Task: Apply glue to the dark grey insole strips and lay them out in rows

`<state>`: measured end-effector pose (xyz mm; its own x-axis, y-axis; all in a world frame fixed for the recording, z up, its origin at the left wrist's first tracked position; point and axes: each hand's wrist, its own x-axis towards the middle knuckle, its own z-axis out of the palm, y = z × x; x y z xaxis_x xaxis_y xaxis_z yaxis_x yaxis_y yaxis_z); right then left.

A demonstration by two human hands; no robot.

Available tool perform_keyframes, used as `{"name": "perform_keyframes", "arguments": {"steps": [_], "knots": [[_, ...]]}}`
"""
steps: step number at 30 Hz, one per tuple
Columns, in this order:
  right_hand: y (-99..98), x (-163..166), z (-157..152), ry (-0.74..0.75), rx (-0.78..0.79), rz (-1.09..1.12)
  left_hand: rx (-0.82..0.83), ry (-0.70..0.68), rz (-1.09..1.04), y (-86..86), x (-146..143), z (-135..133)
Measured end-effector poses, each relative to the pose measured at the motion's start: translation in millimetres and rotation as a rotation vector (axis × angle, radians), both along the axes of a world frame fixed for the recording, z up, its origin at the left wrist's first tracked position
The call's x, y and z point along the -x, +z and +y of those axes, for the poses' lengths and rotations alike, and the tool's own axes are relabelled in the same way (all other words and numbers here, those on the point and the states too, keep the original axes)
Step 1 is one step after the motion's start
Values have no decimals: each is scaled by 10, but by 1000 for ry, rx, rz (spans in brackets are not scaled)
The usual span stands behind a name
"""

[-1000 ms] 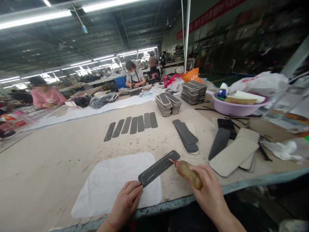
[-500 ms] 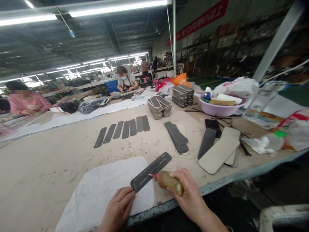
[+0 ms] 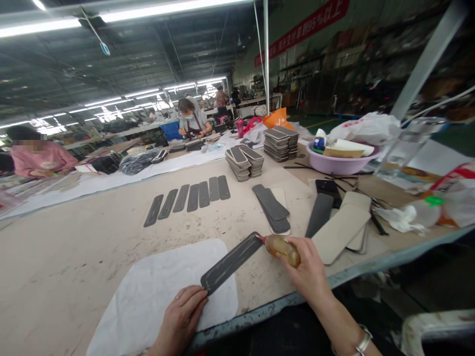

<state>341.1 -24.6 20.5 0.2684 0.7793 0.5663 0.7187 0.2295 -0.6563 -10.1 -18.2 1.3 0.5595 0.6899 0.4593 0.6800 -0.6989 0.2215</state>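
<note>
The right hand [image 3: 309,262], with a shiny silver bangle [image 3: 363,341] at its wrist, has its grip closed around a translucent amber squeeze bottle [image 3: 278,247], which lies tilted nearly on its side. The bottle's narrow red nozzle [image 3: 261,239] points left at the far, upper-right end of a long dark grey strip with rounded corners [image 3: 230,264]; whether the tip touches the surface is too small to tell. Thin pale glossy lines run along the strip near its edges. The left hand [image 3: 183,314] has its fingertips on the strip's near, lower-left end; whether its grip pinches the piece or only presses on it, I cannot tell. The strip slants across a white rounded sheet [image 3: 156,296], its far end reaching past the sheet over the brown-covered counter [image 3: 67,277]. Beyond it, a row of seven similar dark grey strips [image 3: 192,198] lies on the counter. To the right of the row stand neat stacks of dark, pale-edged pieces [image 3: 237,165], and nearer, two overlapping dark grey pieces [image 3: 269,205] lie partly over a beige one. Flat beige rounded panels [image 3: 341,230] lie beyond the right hand, near a round light-purple plastic basin [image 3: 336,165].
</note>
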Motion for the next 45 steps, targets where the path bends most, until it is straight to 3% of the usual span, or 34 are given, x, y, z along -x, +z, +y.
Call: {"name": "perform_keyframes", "arguments": {"steps": [14,24,26,32,38,45], "knots": [[72,-48,-296,-4,52,-39,8,-14,8,-47,9,13],[182,373,-412,286,151,132,39,-14,-7,0,-22,3],[158,329,-396,263,145,98,45,-10,-8,3,-25,0],[55,41,-305,-11,63,-13,65,-12,-5,-23,-16,-1],[39,203,-344,220,77,72,62,-32,-11,-8,-26,17],[3,394,-257,153,46,189,138,-86,88,142,-79,103]]}}
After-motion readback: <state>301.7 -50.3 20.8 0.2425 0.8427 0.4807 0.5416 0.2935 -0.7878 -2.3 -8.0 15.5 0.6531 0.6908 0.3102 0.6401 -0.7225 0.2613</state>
